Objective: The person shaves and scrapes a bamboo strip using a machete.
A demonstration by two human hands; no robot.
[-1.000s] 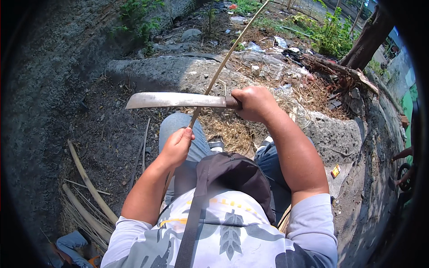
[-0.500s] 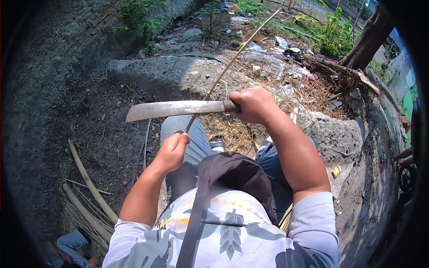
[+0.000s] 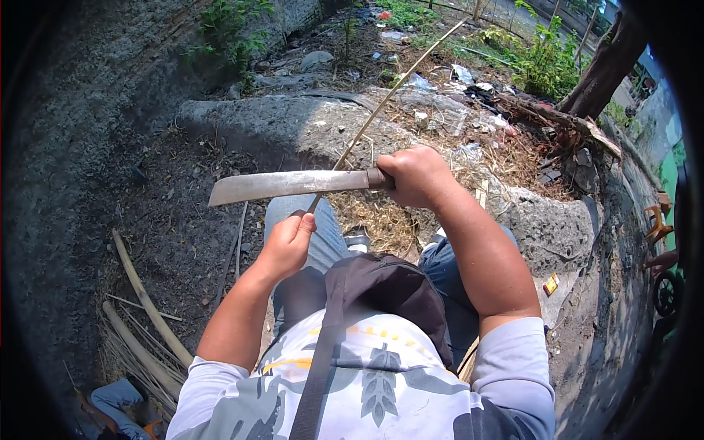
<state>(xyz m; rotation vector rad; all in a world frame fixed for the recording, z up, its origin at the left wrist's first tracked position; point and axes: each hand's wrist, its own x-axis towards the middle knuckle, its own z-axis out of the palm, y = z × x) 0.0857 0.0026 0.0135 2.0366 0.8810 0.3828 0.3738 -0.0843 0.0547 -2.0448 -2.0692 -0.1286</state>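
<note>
Two hands busy: right hand clenched on machete, left hand grips cane.
Cane looks light, whippy; hold low.

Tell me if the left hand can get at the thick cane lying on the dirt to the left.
Probably yes, once freed: the left hand grips the thin stick, and only bare dirt shows between it and the thick cane.

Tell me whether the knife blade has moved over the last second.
Yes. The blade has slid down the thin stick toward the left hand, judged against the concrete ledge.
</note>
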